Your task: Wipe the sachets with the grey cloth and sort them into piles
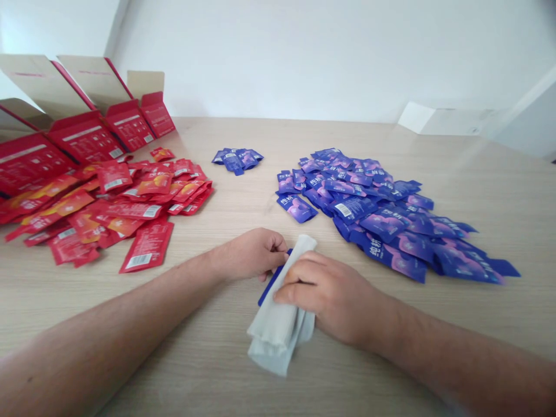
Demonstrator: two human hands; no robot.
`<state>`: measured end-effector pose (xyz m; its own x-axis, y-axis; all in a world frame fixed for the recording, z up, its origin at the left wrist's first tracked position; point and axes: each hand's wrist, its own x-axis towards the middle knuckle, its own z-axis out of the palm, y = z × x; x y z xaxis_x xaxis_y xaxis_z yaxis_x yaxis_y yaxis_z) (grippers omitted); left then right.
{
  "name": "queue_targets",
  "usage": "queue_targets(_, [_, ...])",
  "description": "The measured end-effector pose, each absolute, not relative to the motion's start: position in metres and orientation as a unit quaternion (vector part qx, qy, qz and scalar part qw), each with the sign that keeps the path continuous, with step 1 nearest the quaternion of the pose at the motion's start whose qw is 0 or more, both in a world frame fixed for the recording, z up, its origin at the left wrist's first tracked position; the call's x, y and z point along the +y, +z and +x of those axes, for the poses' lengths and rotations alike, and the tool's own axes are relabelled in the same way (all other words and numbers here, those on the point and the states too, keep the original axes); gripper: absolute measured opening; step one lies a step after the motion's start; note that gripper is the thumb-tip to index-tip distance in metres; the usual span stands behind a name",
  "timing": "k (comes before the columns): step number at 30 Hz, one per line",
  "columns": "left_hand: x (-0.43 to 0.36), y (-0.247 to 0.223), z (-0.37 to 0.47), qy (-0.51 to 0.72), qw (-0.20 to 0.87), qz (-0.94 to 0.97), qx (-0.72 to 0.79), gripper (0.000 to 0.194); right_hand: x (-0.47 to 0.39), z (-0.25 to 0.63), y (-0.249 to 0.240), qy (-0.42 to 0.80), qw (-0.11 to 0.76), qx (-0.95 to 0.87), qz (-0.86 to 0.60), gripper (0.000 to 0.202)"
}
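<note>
My left hand (254, 255) pinches the upper end of a blue sachet (269, 291) at the middle front of the table. Bunched in my right hand (334, 295) is a folded white cloth (273, 321), which lies across the sachet and hides most of it. Only a narrow blue strip shows along the cloth's left side. To the right spreads a large heap of blue and purple sachets (377, 214). A smaller cluster of blue sachets (237, 158) lies farther back, left of centre.
Red and orange sachets (143, 211) are piled on the left of the table (208, 359). Behind them, several red cardboard boxes (87, 139) stand with flaps raised. A white box (447, 119) lies at the back right by the wall.
</note>
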<state>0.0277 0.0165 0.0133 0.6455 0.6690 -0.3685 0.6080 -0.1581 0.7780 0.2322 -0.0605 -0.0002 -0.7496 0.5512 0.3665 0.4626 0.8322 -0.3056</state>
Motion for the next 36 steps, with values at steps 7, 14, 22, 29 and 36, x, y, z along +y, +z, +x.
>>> queue_targets(7, [0.0179,0.0108,0.0264,0.035,0.497,0.758,0.421,0.015,-0.0592,0.2329,-0.0021,0.103,0.238,-0.914,-0.312,0.018])
queue_targets(14, [0.0179,0.0108,0.0268,0.034,0.504,0.752,0.424,0.016,-0.0558,0.2360,-0.0010,0.115,0.229,-0.908,-0.333,0.019])
queue_targets(22, [0.0164,0.0116,0.0262,0.027,0.496,0.761,0.417,0.016,-0.0597,0.2319,-0.0027,0.127,0.220,-0.925,-0.281,0.019])
queue_targets(29, [0.0178,0.0083,0.0264,0.032,0.497,0.758,0.421,0.015,-0.0591,0.2339,-0.0022,0.125,0.232,-0.911,-0.317,0.018])
queue_targets(36, [0.0166,0.0094,0.0266,0.033,0.492,0.754,0.433,0.015,-0.0573,0.2353,-0.0021,0.125,0.231,-0.900,-0.348,0.020])
